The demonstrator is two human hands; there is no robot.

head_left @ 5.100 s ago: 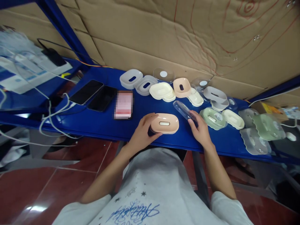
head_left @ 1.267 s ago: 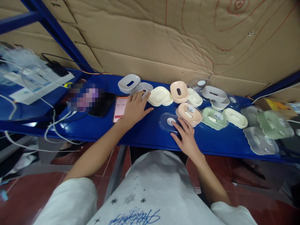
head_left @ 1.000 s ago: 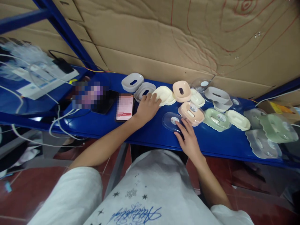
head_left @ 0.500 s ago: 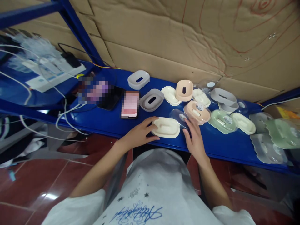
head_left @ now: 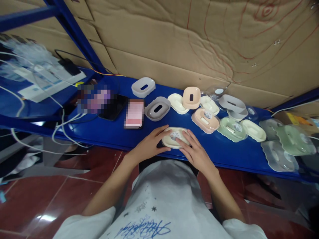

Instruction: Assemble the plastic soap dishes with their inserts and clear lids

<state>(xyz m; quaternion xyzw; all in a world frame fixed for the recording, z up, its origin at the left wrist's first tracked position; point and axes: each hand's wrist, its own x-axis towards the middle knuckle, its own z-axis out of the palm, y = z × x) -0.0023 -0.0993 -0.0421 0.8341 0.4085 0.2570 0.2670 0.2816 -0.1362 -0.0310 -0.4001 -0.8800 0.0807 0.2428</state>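
At the front edge of the blue table lies a cream soap dish (head_left: 169,144), lengthwise in front of me. A clear lid (head_left: 175,135) with a round printed label sits over it; whether it is fully seated I cannot tell. My left hand (head_left: 147,146) grips the left end of the dish, thumb on the near side and fingers on the far side. Fingers of my right hand (head_left: 199,152) curve over the lid's right end, one of them near the label.
Behind the dish stand a grey soap dish (head_left: 163,111), a peach tray (head_left: 191,96) and a lidded peach dish (head_left: 206,124). Lidded green dishes (head_left: 233,132) lie to the right. A phone (head_left: 134,114) and cables are on the left. Cardboard (head_left: 154,43) backs the table.
My right hand has moved left, bringing the clear lid from beside the cream soap dish onto it. My left hand stays at the dish's left end. The view has shifted slightly.
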